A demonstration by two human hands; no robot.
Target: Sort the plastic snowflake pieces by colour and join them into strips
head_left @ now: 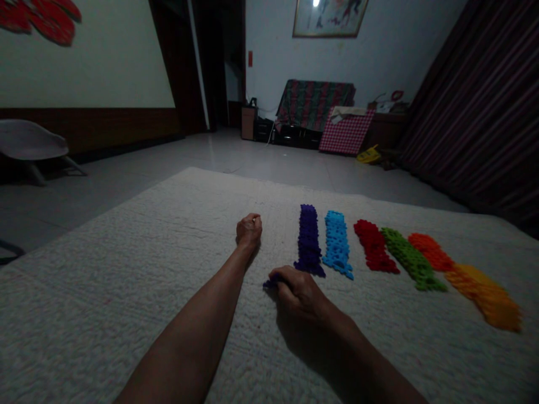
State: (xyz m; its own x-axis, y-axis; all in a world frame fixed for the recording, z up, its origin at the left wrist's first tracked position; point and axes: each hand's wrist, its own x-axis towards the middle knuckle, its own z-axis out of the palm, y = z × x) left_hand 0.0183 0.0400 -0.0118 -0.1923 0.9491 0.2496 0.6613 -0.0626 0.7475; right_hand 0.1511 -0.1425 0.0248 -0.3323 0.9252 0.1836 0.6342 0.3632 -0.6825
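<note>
Head view: the right hand (297,289) rests on the white rug (126,292) near its middle. Its grip is curled shut over a small purple piece (269,283), which pokes out just left of the fingertips and touches the rug. Just beyond it, toward the far edge, lies the purple strip (309,238). Blue (337,244), red (374,246), green (410,259), orange (429,251) and yellow (484,296) strips run beside it toward the right edge. The left hand (249,229) lies farther out as a closed fist, well apart from the piece.
</note>
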